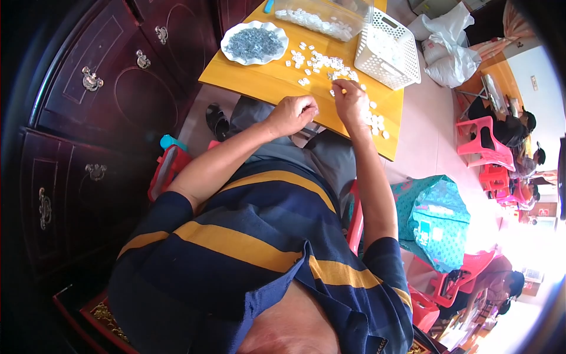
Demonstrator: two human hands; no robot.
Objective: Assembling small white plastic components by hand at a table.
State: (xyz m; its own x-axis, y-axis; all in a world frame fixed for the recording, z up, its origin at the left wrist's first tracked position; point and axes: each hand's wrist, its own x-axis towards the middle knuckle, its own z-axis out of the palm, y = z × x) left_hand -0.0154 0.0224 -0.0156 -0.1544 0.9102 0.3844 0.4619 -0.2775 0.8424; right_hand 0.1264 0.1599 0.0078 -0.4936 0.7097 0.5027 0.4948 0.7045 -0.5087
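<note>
My left hand (293, 115) is just off the near edge of the yellow table (259, 81), its fingers curled in and closed. Whatever it may hold is hidden. My right hand (352, 106) reaches over the tabletop with thumb and fingers pinched together beside a scatter of small white plastic pieces (328, 61). Whether a piece sits between those fingertips is too small to make out. More white pieces (376, 123) lie to the right of that hand. A white scalloped plate (229, 52) heaped with small grey-blue bits stands at the far left of the table.
Behind the scatter stands a clear plastic box (354, 13) with white pieces inside. A white perforated basket (377, 64) is at the table's right. A teal bag (439, 218) rests beside my right arm. Dark wooden cabinets (112, 118) line the left; people sit on pink chairs (486, 144) farther right.
</note>
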